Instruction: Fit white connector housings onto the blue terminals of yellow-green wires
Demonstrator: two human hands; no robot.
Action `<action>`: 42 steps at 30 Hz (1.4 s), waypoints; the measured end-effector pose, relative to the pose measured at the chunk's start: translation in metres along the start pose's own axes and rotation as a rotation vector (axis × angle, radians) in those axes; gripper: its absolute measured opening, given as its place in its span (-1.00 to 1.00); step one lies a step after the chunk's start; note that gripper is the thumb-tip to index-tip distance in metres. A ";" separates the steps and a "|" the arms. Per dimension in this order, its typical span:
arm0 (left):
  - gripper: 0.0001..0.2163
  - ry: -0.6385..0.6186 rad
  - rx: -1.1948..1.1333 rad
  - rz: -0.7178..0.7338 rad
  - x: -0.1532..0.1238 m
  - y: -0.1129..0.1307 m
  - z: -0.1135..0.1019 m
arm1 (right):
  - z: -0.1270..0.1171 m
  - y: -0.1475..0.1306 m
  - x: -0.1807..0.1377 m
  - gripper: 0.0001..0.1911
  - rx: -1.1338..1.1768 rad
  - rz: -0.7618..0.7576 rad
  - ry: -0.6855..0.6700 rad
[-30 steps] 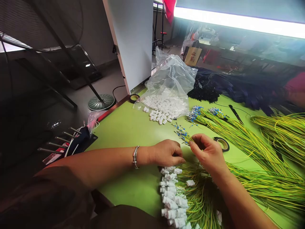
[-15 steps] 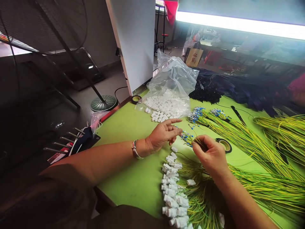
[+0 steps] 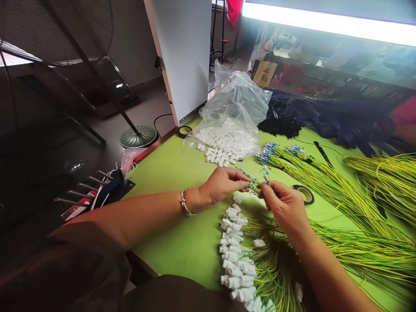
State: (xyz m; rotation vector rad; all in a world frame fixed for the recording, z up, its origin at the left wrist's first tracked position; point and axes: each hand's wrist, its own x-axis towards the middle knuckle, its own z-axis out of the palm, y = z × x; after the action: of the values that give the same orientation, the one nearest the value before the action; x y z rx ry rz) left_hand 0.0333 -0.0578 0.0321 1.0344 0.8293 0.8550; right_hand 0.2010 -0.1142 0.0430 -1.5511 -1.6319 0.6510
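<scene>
My left hand (image 3: 224, 185) has thumb and fingers pinched at a small cluster of blue-tipped wires (image 3: 255, 187). Facing it, my right hand (image 3: 286, 203) closes thumb and forefinger on the same yellow-green wires, with several blue-and-metal tips standing up above the fingers. How many wires each hand grips is hidden. Below the hands lies a row of white plastic connectors (image 3: 235, 260) fitted on yellow-green wires (image 3: 276, 273). A single white connector (image 3: 259, 243) rests on top of those wires.
A clear plastic bag (image 3: 238, 102) spills loose white connectors (image 3: 224, 154) on the green table (image 3: 182, 225). Right of it lie a long blue-tipped wire bundle (image 3: 318, 184), a roll of black tape (image 3: 305, 195), another tape roll (image 3: 185, 131) and black parts (image 3: 281, 123).
My left fingers have closed from a more spread pose onto the wire cluster. My right hand has shifted slightly left, and more blue tips now rise above its fingers.
</scene>
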 end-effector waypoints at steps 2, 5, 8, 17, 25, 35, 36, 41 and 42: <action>-0.96 0.006 0.029 0.048 0.000 0.001 0.001 | 0.001 0.000 0.001 -0.74 0.017 0.018 -0.050; -0.93 -0.001 0.076 0.153 -0.002 0.001 0.003 | 0.004 0.000 0.000 -0.79 0.031 0.035 -0.076; -0.95 0.009 0.092 0.144 -0.002 0.000 0.004 | 0.004 -0.002 -0.001 -0.74 0.106 0.110 -0.055; -0.86 -0.022 -0.019 -0.031 -0.001 -0.006 0.001 | 0.011 0.003 -0.006 -0.84 0.051 -0.032 0.075; -0.86 -0.050 -0.068 0.016 -0.001 -0.013 0.002 | 0.012 0.004 -0.007 -0.78 0.015 0.011 -0.080; -0.83 0.329 0.533 0.459 0.035 0.013 -0.048 | 0.002 0.015 -0.004 -0.80 0.136 0.121 -0.039; -0.84 0.390 0.611 0.477 0.041 0.016 -0.057 | 0.001 0.015 -0.004 -0.81 0.143 0.133 -0.005; -0.84 0.260 1.112 0.366 0.050 0.017 -0.074 | 0.001 0.011 -0.005 -0.82 0.172 0.161 0.084; -0.83 0.231 1.235 0.346 0.047 0.016 -0.071 | 0.001 0.010 -0.005 -0.82 0.179 0.166 0.084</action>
State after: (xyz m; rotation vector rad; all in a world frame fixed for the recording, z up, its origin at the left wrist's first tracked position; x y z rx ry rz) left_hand -0.0130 0.0144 0.0191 2.2287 1.4561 0.7158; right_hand 0.2055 -0.1174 0.0333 -1.5707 -1.3551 0.7868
